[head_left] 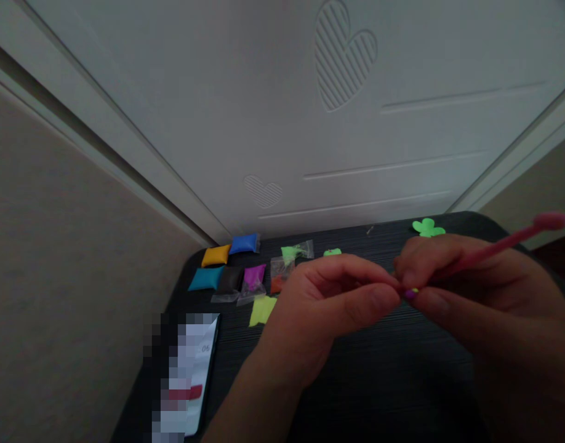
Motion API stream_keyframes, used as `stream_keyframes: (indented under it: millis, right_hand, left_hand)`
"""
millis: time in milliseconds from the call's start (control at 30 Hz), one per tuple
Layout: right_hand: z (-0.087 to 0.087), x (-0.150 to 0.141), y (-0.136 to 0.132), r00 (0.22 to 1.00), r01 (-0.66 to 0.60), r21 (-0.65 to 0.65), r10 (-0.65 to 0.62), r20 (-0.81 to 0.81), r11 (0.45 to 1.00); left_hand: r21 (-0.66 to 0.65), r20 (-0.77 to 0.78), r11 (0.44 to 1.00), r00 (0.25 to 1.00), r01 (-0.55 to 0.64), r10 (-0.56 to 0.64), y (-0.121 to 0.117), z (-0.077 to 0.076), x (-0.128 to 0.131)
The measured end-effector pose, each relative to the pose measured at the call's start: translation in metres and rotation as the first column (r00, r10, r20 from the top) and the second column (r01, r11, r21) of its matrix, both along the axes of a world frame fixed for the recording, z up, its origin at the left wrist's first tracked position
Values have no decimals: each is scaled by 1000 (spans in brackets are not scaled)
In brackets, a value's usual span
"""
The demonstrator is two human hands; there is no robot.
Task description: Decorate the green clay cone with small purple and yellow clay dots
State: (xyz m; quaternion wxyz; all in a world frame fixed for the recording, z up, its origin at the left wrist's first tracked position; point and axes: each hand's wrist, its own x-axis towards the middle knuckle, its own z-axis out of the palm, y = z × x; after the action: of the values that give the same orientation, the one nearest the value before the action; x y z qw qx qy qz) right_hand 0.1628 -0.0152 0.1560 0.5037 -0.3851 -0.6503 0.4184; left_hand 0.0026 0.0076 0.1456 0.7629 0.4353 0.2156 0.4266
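My left hand (328, 301) and my right hand (467, 289) meet above a dark table (384, 369). The right hand's fingers are closed around a pink plastic stick tool (508, 241) whose rounded end points up to the right. Between the fingertips of both hands sits a tiny piece of clay (412, 293), purple and yellow-green. The left thumb and forefinger pinch at it. Most of the piece is hidden by the fingers.
Small bags of coloured clay lie at the table's far left: orange (215, 255), blue (244, 243), teal (205, 278), black (229, 280), magenta (255, 277), yellow (263, 309). Green clay shapes (428, 227) lie at the back. A phone (190, 375) lies front left. A white panelled door (310, 111) stands behind.
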Motion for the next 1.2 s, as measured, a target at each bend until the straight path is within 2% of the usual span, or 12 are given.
stream_keyframes:
  millis: [267, 500, 600, 700, 800, 967, 1067, 1200]
  right_hand:
    - [3, -4, 0, 1000, 4, 60, -5, 11, 998]
    - [5, -13, -1, 986, 149, 187, -160, 43, 971]
    - [5, -11, 0, 978, 169, 222, -190, 80, 960]
    - [6, -5, 0, 973, 122, 259, -166, 159, 958]
    - [10, 0, 1, 963, 69, 281, -138, 232, 957]
    - [14, 1, 3, 956, 76, 323, -161, 247, 943]
    - [15, 1, 4, 963, 64, 357, -151, 222, 932]
    - [16, 1, 4, 975, 34, 385, -116, 191, 922]
  left_hand:
    - [-91, 12, 996, 1000, 9, -8, 2, 1, 2]
    - [-117, -13, 993, 1000, -12, 10, 2, 1, 3]
    - [-98, -9, 995, 1000, -10, 9, 2, -1, 2]
    - [-32, 3, 999, 1000, -18, 18, 1, -4, 1]
    - [99, -52, 992, 995, -79, 85, 0, -4, 0]
    - [370, -171, 906, 944, -203, 282, -4, 4, -1]
    - [416, -182, 877, 922, -241, 340, -6, 10, -1]
    - [404, -188, 885, 926, -231, 327, -6, 12, 0]
